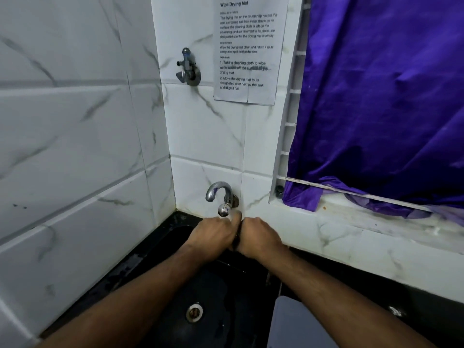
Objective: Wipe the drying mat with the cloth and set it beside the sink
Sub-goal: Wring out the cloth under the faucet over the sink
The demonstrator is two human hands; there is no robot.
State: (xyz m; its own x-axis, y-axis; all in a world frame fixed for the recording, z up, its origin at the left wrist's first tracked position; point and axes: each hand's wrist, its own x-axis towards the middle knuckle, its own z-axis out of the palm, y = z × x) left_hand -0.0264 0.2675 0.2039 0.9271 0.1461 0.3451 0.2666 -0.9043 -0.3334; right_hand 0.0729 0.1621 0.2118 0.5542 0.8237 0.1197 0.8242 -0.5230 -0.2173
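Here we clench left hand [213, 234] and right hand [258, 238] around a dark cloth [236, 241] over the sink [175, 292], probably wringing it beneath the tap [221, 194].

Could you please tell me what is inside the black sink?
Inside the black sink a round metal drain shows. Both hands, left and right, and the forearms cover the rest.

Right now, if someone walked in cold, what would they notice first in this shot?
Probably the bright purple curtain filling the upper right, behind a white window frame. Next, the left hand and right hand, closed into fists side by side at centre, just below the curved chrome tap and over the black sink; what they grip is hidden. A printed task sheet is stuck on the white tiled wall above.
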